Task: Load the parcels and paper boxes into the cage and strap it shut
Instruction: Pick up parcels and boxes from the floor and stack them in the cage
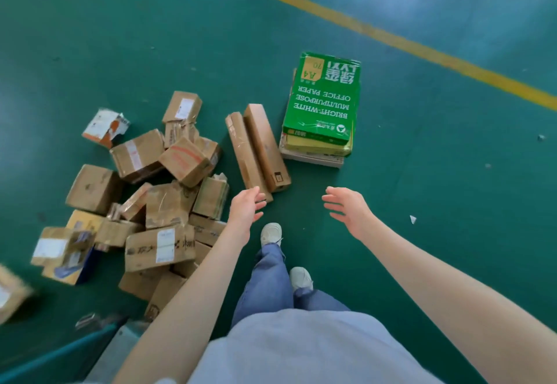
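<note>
Floor point(120, 37): green under us.
Parcels point(162, 206): a brown pile at our left.
Paper boxes point(324, 103): stacked ahead of us.
Left grip point(245, 207): fingers spread.
Right grip point(349, 206): fingers spread.

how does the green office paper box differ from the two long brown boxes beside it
The green office paper box is printed with white lettering; the long brown boxes are mostly plain cardboard. The paper box is broad, the brown boxes narrow and long. The paper box tops a stack of other boxes; the brown boxes lie side by side on the floor. Both are closed rectangular cartons.
</note>
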